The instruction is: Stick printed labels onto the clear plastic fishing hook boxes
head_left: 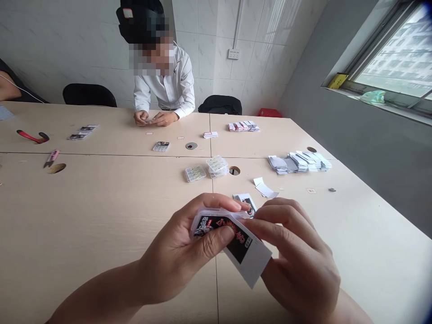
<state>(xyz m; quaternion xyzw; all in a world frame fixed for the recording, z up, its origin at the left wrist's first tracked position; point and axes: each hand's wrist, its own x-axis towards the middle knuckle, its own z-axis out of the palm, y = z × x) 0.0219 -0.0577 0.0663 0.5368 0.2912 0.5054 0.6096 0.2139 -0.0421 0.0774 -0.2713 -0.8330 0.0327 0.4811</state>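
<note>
- Left hand (189,258): grasping clear plastic box (203,210); thumb presses printed card (251,258) against it, presumably for steadiness, above tabletop (101,216).
- Right hand (300,256): fingers bent at box's right end; cannot tell whether pinching.
- Card: thin, flat, black print; white end juts beyond box.
- Stacked boxes (218,166): translucent, rectangular.

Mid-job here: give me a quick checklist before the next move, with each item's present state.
1. Left hand holding the clear plastic box: ok.
2. Printed card within the box's outline: not ok, its white end sticks out.
3. Right hand at the box: ok, by its edge.
4. Box fully shut: cannot tell, hands and card cover it.
5. Co-worker's hands out of the way: ok, across the table.
</note>
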